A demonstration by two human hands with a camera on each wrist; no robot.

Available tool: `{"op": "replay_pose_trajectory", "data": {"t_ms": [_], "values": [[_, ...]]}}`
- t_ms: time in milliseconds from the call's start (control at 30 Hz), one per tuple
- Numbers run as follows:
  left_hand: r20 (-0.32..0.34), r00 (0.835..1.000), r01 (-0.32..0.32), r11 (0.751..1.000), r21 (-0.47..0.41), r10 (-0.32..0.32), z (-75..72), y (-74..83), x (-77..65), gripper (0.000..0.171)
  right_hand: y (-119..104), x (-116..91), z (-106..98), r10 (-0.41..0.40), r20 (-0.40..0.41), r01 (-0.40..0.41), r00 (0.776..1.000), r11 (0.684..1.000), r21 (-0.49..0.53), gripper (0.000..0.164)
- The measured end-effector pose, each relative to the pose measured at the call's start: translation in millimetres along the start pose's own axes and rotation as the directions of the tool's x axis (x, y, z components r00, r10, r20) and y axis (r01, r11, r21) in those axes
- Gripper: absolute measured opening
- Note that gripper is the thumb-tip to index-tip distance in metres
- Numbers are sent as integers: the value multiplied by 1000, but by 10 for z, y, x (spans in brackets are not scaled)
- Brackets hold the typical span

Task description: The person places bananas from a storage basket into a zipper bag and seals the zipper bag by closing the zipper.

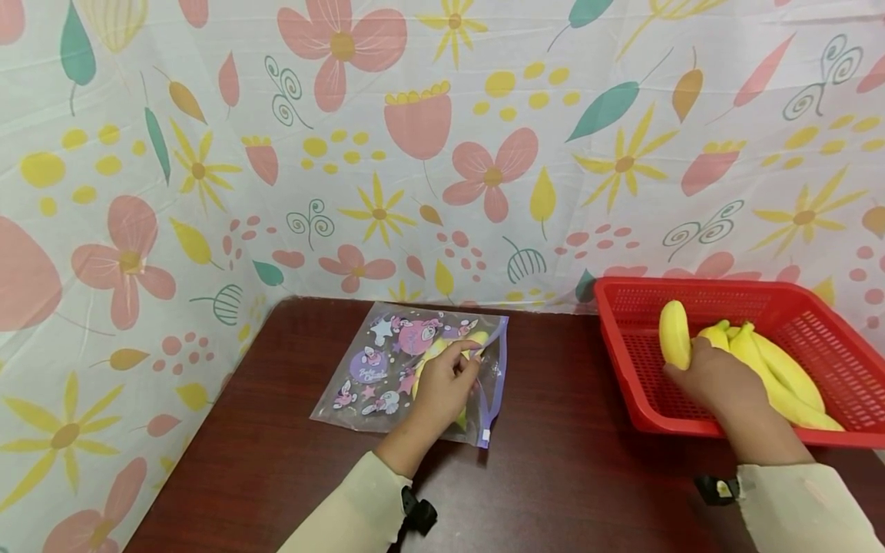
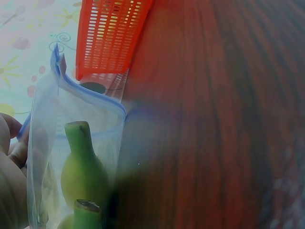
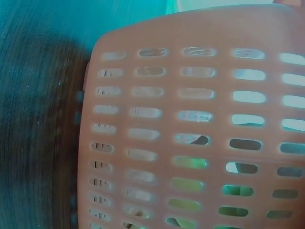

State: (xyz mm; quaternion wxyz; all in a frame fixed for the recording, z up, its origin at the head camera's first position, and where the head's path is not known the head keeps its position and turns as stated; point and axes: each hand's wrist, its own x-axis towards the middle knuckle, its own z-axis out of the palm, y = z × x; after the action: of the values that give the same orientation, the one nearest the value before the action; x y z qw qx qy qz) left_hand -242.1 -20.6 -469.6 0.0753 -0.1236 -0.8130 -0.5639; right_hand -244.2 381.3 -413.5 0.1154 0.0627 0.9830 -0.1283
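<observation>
A clear zip bag (image 1: 376,384) with cartoon prints lies on the table, its purple zip edge to the right. Inside it are bananas (image 1: 478,338); two green stem ends (image 2: 82,143) show through the plastic in the left wrist view. My left hand (image 1: 445,384) pinches the upper layer of the bag near its mouth, which gapes in the left wrist view. Over the red basket (image 1: 625,376), my right hand (image 1: 726,380) grips a yellow banana (image 1: 674,330) that points upward. More bananas (image 1: 781,372) lie in the basket beside that hand. The right wrist view shows only the basket wall (image 3: 162,124).
The dark wood table (image 1: 553,461) stands against a flower-patterned cloth (image 1: 429,153) at the back and left. The basket is at the right, apart from the bag. A white slider (image 1: 485,435) sits at the near end of the zip.
</observation>
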Motion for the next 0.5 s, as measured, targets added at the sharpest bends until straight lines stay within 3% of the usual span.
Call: {"op": "replay_pose_trajectory", "data": {"t_ms": [500], "values": [[-6, 1000, -8, 1000, 12, 8, -13, 22, -6, 26, -32, -58, 5, -12, -161, 16, 987, 1000, 23, 70]]}}
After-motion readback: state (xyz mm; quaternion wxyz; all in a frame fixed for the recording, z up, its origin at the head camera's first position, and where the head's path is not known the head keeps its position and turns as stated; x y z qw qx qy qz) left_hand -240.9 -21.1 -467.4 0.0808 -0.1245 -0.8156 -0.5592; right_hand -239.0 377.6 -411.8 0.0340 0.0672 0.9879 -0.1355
